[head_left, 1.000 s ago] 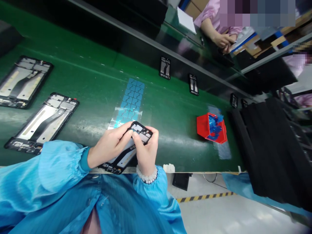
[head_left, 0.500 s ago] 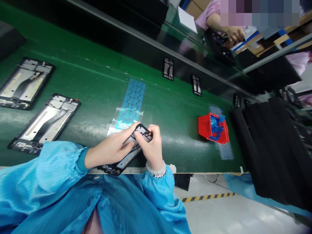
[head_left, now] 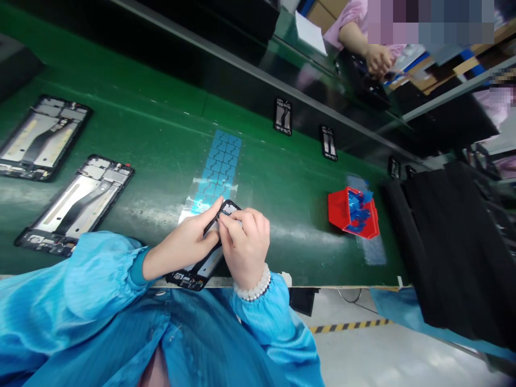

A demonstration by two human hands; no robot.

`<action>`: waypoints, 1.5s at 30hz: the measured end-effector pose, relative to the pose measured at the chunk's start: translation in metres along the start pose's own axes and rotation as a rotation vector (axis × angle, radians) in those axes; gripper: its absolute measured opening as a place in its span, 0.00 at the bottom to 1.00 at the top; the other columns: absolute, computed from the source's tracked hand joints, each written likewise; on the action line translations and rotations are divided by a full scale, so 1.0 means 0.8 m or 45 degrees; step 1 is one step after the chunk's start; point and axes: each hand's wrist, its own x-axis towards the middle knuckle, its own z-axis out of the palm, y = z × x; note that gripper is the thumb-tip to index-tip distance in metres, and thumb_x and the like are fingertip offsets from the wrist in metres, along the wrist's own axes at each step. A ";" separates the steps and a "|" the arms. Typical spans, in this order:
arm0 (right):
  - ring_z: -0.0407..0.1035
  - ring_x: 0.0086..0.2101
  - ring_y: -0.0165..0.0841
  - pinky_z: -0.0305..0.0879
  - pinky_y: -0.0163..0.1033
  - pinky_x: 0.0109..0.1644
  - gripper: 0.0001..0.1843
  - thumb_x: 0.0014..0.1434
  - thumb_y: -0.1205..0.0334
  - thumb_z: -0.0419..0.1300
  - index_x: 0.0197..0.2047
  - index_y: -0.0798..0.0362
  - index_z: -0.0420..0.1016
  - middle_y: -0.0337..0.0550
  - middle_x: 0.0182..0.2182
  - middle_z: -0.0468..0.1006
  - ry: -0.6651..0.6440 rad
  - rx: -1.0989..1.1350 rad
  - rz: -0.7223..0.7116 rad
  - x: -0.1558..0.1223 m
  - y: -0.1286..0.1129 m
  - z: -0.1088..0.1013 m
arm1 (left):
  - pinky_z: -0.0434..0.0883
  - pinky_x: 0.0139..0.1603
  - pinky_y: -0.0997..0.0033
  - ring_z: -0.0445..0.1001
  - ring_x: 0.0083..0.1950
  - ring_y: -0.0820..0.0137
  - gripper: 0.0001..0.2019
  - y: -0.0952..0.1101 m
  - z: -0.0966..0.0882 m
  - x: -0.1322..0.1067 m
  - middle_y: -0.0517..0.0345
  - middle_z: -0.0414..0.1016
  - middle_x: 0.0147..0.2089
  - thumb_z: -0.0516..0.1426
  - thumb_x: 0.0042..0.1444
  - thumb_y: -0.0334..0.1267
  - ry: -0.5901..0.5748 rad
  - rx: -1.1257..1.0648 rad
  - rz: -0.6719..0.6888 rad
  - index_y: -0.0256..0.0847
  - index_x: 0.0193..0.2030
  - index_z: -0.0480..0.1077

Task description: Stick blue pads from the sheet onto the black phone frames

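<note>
A black phone frame [head_left: 200, 267] with a silver inner plate lies tilted at the near edge of the green belt [head_left: 161, 140]. My left hand [head_left: 184, 243] grips its left side, fingers curled, index finger along its top corner. My right hand [head_left: 245, 245] covers the frame's upper right part, fingers bent and pressed down on it. Both sleeves are bright blue, and a pearl bracelet [head_left: 252, 289] circles the right wrist. Just beyond the hands lies a clear sheet of blue stickers [head_left: 220, 164].
Two more phone frames [head_left: 76, 201] [head_left: 40, 137] lie on the belt at the left. A red bin [head_left: 351, 212] with blue scraps stands at the right. Small phone frames [head_left: 282, 115] [head_left: 329, 143] ride the far belt. Another person's hands [head_left: 377, 56] work across the line. Black trays [head_left: 451, 242] sit at the right.
My right hand has slid further over the frame's top, hiding more of it. The frame has tipped a little more upright in my left hand. The far small frames drifted right.
</note>
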 end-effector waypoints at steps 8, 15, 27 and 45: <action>0.63 0.41 0.34 0.56 0.39 0.45 0.07 0.60 0.67 0.54 0.30 0.51 0.69 0.41 0.31 0.73 -0.028 -0.025 -0.111 0.012 0.005 0.001 | 0.72 0.42 0.68 0.76 0.42 0.63 0.31 0.003 -0.001 -0.001 0.44 0.77 0.44 0.46 0.59 0.35 -0.008 0.030 0.072 0.25 0.68 0.47; 0.61 0.43 0.38 0.58 0.49 0.51 0.05 0.58 0.69 0.52 0.32 0.52 0.66 0.46 0.34 0.69 0.132 0.043 0.285 -0.004 -0.014 0.016 | 0.64 0.60 0.66 0.66 0.62 0.62 0.30 -0.006 0.007 0.000 0.49 0.64 0.64 0.49 0.58 0.38 0.080 -0.270 -0.031 0.37 0.68 0.51; 0.67 0.25 0.39 0.56 0.48 0.30 0.17 0.52 0.52 0.57 0.15 0.45 0.65 0.39 0.14 0.58 0.618 -0.362 0.389 0.041 0.338 -0.158 | 0.72 0.41 0.68 0.75 0.39 0.64 0.18 0.000 -0.013 0.018 0.56 0.77 0.36 0.45 0.63 0.48 0.369 -0.200 -0.219 0.39 0.39 0.70; 0.63 0.48 0.35 0.58 0.43 0.48 0.13 0.63 0.67 0.51 0.48 0.45 0.70 0.40 0.43 0.75 -0.324 -0.138 -0.600 0.025 0.042 -0.011 | 0.51 0.68 0.61 0.47 0.70 0.63 0.38 -0.028 -0.002 0.008 0.52 0.43 0.72 0.49 0.52 0.33 -0.064 -0.424 -0.085 0.35 0.70 0.43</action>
